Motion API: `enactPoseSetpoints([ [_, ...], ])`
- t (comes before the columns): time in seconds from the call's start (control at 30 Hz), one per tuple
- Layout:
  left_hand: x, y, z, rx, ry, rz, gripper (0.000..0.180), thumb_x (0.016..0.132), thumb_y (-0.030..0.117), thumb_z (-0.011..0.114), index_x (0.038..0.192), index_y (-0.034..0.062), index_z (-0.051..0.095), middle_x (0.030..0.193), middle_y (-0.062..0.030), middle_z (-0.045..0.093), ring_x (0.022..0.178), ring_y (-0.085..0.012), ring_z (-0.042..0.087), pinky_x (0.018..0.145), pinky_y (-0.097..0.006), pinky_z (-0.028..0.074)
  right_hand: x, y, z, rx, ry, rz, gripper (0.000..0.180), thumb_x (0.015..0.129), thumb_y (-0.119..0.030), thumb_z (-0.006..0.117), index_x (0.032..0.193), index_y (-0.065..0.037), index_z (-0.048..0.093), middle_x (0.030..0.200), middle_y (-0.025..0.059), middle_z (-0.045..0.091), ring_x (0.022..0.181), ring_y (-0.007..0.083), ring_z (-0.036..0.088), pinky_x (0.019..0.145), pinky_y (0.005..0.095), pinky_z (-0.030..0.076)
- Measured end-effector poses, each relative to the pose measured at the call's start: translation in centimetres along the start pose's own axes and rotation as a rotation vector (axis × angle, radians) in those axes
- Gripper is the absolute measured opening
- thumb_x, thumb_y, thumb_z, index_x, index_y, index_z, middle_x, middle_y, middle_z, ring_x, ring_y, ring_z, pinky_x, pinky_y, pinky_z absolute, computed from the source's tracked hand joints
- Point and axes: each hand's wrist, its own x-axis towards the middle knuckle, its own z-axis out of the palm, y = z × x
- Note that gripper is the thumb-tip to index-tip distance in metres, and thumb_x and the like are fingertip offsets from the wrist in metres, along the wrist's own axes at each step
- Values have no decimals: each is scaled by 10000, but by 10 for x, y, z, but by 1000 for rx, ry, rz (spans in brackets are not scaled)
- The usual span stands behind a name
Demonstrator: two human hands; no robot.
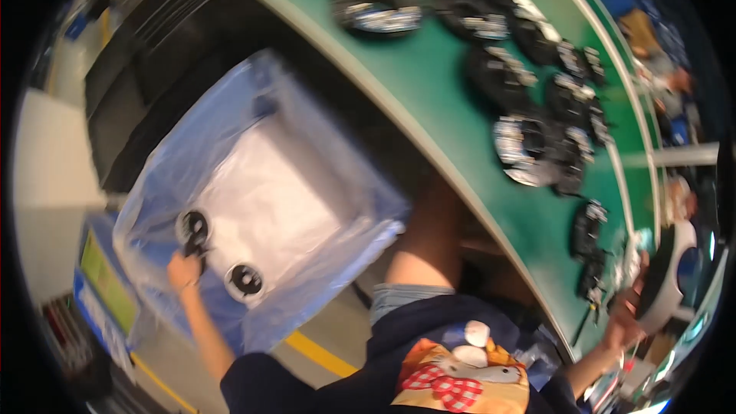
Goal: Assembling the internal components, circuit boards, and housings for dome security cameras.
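Note:
My left hand [184, 270] reaches into a blue bin lined with clear plastic [330, 157]. Its fingers are closed on a black coiled cable [196, 227], seemingly in a clear bag, near the bin's left wall. A second black coil [245, 280] in clear wrap lies beside it on the white bottom sheet [268, 184]. At the right, my right hand [626, 323] is by the green table's near end, next to a white and dark curved object [668, 280]. Motion blur hides whether its fingers grip that object.
Several black cable coils [376, 6] with shiny wrap or labels lie on the green table [406, 84], mostly along its far side. A white box [57, 149] and a blue-green carton [107, 276] stand left of the bin. Yellow floor lines [320, 354] run below.

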Motion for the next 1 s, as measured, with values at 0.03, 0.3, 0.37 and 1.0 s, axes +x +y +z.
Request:
enactPoseSetpoints([
  [0.03,-4,-14,-22,32,83,85,243,669,203,511,745,-28,531,751,-256,569,754,-407,560,643,-461,428,-35,-40,-18,66,-74,42,653,818,-74,485,1341,-26,98,1089,180,430,767,178,472,516,236,429],
  [0.3,-137,145,-159,-1107,-310,610,232,806,13,496,1028,0,430,663,-7,480,429,-42,430,370,-161,356,-74,-47,-67,-150,145,-332,626,801,-195,483,1318,-19,177,946,124,407,601,154,340,374,199,263],
  [0.37,-196,216,-159,-1220,-520,692,255,781,-25,494,1025,-15,420,702,-28,490,462,-60,469,416,-191,441,-107,-52,-123,-104,403,-516,642,786,-190,476,1322,-30,162,1040,155,460,550,176,362,364,232,301],
  [1.0,-324,306,-190,-1233,-1073,1123,609,671,62,560,1213,-34,301,1111,-171,495,803,-174,581,612,-219,461,-54,7,-63,-422,105,-37,624,703,79,597,1248,23,297,1166,101,449,1060,155,455,892,301,397],
])
